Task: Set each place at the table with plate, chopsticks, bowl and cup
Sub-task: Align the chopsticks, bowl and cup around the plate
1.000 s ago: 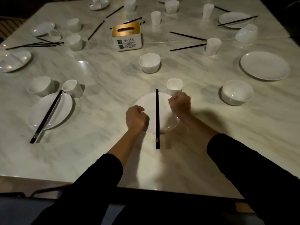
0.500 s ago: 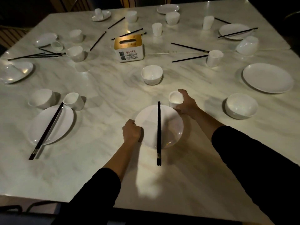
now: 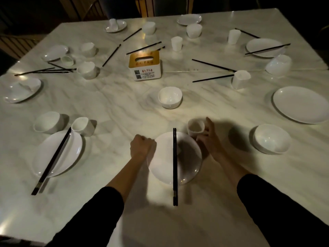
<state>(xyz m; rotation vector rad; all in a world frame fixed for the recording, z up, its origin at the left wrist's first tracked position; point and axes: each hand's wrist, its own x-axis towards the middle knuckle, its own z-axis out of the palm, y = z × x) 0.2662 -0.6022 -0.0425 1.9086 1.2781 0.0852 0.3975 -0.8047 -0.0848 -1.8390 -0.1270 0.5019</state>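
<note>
Restaurant: marble table (image 3: 115, 107), QR-coded tissue box (image 3: 145, 65).

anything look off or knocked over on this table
Yes. The far-right bowl is tilted over on its side beside its plate, and single chopsticks lie scattered at odd angles around the tissue box, not paired at places.

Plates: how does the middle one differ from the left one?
Chopsticks lie straight across the middle plate; another pair slants across the left plate. The left hand holds the middle plate's rim; no hand nears the left plate. Bowl and cup stand by the left plate; the right hand holds the middle cup. Both white, round.
</note>
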